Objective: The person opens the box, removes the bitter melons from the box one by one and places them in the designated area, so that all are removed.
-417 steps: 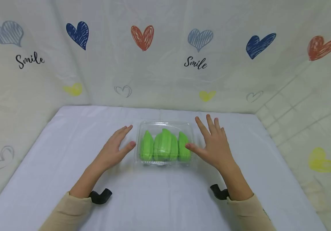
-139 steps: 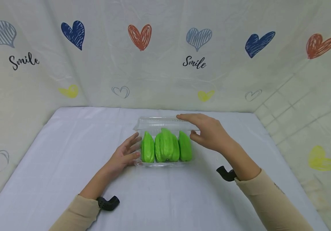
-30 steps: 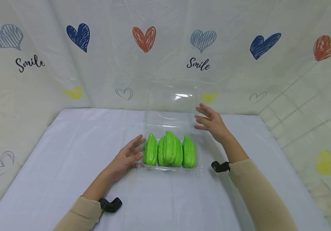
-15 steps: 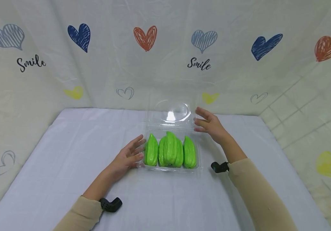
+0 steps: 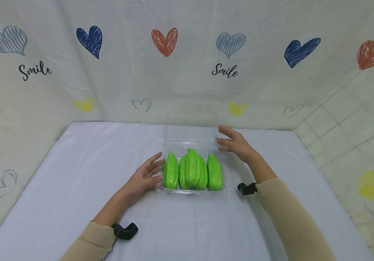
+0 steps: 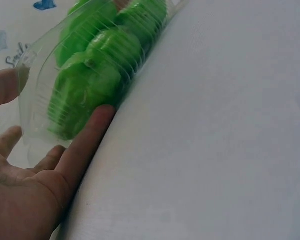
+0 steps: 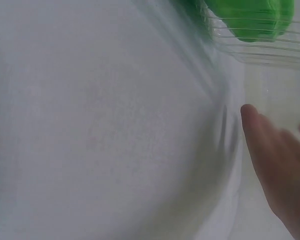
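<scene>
A clear plastic clamshell box (image 5: 190, 191) stands on the table with its lid (image 5: 190, 140) raised and tilted back. Inside lie several glossy green, ribbed, pepper-like pieces (image 5: 192, 168). My left hand (image 5: 142, 178) rests against the box's left side. In the left wrist view its fairly straight thumb (image 6: 85, 145) touches the lower front corner, and the other fingers reach along the side wall. At the lid's right edge is my right hand (image 5: 237, 143), fingers spread and slightly bent. Whether its fingertips touch the thin lid is hard to tell.
A white cloth (image 5: 187, 228) covers the table. Behind it hangs a pale backdrop (image 5: 190, 79) printed with hearts and words. Black wrist-worn devices (image 5: 125, 231) sit below both hands.
The box was shut at first; its lid has since risen and swung backward. Over the last second the lid leans further back, and my right hand has moved slightly down and left.
</scene>
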{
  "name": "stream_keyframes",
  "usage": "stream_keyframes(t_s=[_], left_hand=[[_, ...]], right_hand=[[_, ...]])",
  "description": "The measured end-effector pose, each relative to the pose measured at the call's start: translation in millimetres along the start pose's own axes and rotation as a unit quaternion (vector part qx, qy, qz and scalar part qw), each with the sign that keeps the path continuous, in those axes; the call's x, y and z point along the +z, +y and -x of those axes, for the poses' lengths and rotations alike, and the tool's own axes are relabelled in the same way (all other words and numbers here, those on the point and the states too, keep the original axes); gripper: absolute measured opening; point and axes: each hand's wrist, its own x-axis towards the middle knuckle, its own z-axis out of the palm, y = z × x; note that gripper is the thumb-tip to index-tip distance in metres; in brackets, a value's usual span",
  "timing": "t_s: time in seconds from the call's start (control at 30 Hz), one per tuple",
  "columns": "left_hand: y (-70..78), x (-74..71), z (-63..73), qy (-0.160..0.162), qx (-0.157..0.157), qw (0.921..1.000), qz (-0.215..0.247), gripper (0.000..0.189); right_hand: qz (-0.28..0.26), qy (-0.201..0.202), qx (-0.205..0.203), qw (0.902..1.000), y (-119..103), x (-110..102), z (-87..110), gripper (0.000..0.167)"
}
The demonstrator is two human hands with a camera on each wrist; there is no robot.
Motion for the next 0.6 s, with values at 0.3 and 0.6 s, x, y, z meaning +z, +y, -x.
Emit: stream_keyframes(t_s=[0.3,0.6], left_hand=[[0.1,0.8,-0.4,0.008,-0.003,0.9999,-0.007,0.083],[0.1,1.1,-0.2,0.01,-0.006,0.9999,-0.006,0.08]], right_hand=[[0.011,-0.001,0.008,0.9999,9,-1,-2.6,0.072],[0.021,-0.001,0.009,0.9997,13,1,-1.0,0.071]])
